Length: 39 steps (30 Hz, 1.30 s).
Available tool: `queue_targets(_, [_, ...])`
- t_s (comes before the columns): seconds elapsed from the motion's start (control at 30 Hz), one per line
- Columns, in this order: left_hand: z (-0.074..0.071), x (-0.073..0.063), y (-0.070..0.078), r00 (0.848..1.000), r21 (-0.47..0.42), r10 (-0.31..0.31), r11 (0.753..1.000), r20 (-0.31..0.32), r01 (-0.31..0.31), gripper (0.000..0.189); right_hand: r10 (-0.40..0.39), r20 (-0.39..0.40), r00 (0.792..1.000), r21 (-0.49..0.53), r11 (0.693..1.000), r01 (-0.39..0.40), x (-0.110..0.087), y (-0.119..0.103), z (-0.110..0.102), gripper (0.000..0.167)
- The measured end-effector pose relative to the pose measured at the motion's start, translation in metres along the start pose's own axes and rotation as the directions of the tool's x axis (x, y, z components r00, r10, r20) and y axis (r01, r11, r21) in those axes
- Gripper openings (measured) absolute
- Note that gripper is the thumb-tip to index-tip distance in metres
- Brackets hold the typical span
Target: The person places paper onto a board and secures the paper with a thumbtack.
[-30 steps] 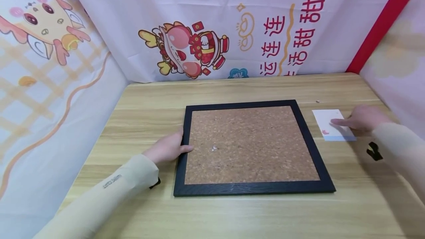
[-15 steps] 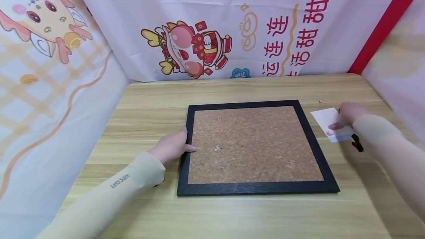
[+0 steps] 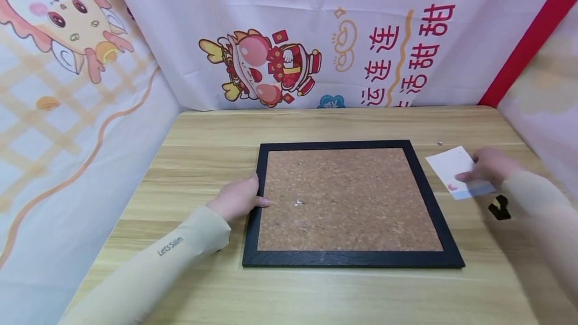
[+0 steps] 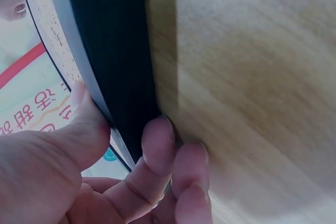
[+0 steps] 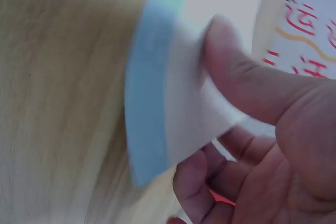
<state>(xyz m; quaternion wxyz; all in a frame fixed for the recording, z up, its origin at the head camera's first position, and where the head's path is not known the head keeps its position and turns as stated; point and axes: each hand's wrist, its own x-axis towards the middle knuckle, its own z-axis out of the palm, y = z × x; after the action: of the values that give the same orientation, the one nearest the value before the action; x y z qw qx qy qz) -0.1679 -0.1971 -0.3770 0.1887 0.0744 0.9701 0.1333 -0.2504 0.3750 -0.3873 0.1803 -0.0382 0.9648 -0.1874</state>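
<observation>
A cork board [image 3: 347, 199] with a black frame lies on the wooden table. At its left edge my left hand [image 3: 237, 197] grips the frame, the thumb on the top face. In the left wrist view, the fingers [image 4: 157, 145] curl against the black outer side. To the right of the board, my right hand [image 3: 492, 167] pinches a white card [image 3: 447, 164] with a light blue band and a small pink mark. The right wrist view has the thumb [image 5: 223, 45] across the card's face and the fingers behind it; the card bends slightly, its blue edge raised off the wood.
A tiny shiny object [image 3: 440, 143] sits on the table behind the card. A small torn white patch [image 3: 298, 202] marks the cork's left part. Printed cloth [image 3: 361, 39] hangs behind the table and along both sides.
My right hand has gone from touching the card with an extended finger to pinching it by its right side. The card has turned and lifted a little. My left hand stays on the frame.
</observation>
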Motion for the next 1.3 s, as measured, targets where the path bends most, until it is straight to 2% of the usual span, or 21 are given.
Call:
queue_targets(0.1, [-0.001, 0.0, 0.003, 1.0, 0.0, 0.01, 1.0, -0.004, -0.01, 0.087, -0.047, -0.015, 0.999, 0.006, 0.999, 0.048, -0.012, 0.006, -0.004, 0.036])
queue_targets(0.17, [-0.001, 0.0, 0.004, 1.0, 0.002, 0.013, 1.0, -0.003, -0.013, 0.087, -0.053, -0.047, 0.997, 0.002, 0.999, 0.053, -0.02, 0.008, -0.008, 0.031])
queue_targets(0.3, [-0.003, -0.001, 0.004, 1.0, 0.002, 0.005, 1.0, 0.0, -0.005, 0.088, 0.01, -0.165, 0.986, 0.057, 0.998, -0.001, -0.036, 0.005, -0.013, 0.041])
queue_targets(0.4, [-0.004, -0.001, 0.002, 1.0, 0.001, -0.008, 1.0, 0.001, 0.008, 0.089, 0.068, -0.241, 0.968, 0.165, 0.986, -0.028, -0.048, -0.009, -0.015, 0.056])
queue_targets(0.57, [-0.004, 0.0, 0.0, 1.0, -0.001, -0.015, 1.0, 0.008, 0.015, 0.089, 0.077, -0.333, 0.94, 0.277, 0.961, 0.019, -0.067, -0.045, -0.012, 0.06])
queue_targets(0.77, [-0.006, -0.002, -0.003, 1.0, -0.002, -0.016, 1.0, 0.008, 0.016, 0.091, 0.035, -0.396, 0.918, 0.303, 0.948, 0.095, -0.079, -0.086, -0.005, 0.055])
queue_targets(0.9, [-0.013, -0.007, -0.003, 1.0, 0.06, -0.028, 0.998, 0.005, 0.028, 0.074, -0.029, -0.399, 0.916, 0.311, 0.936, 0.166, -0.086, -0.108, 0.003, 0.052])
queue_targets(1.0, [-0.021, -0.012, 0.001, 0.998, 0.105, -0.045, 0.993, -0.036, 0.049, 0.057, -0.089, -0.385, 0.919, 0.318, 0.922, 0.223, -0.091, -0.123, 0.011, 0.047])
queue_targets(1.07, [-0.025, -0.016, 0.009, 0.996, 0.121, -0.031, 0.992, -0.089, 0.042, 0.058, -0.142, -0.369, 0.919, 0.318, 0.91, 0.268, -0.094, -0.132, 0.017, 0.04])
queue_targets(1.13, [-0.024, -0.019, 0.022, 0.988, 0.118, 0.023, 0.993, -0.151, -0.005, 0.06, -0.192, -0.364, 0.911, 0.314, 0.896, 0.314, -0.097, -0.139, 0.023, 0.033])
queue_targets(1.2, [-0.02, -0.022, 0.038, 0.973, 0.082, 0.114, 0.992, -0.198, -0.099, 0.063, -0.241, -0.351, 0.905, 0.311, 0.881, 0.355, -0.101, -0.146, 0.029, 0.027])
queue_targets(1.3, [-0.009, -0.025, 0.063, 0.948, -0.033, 0.247, 0.966, -0.2, -0.258, 0.059, -0.298, -0.321, 0.899, 0.337, 0.851, 0.403, -0.103, -0.16, 0.039, 0.024])
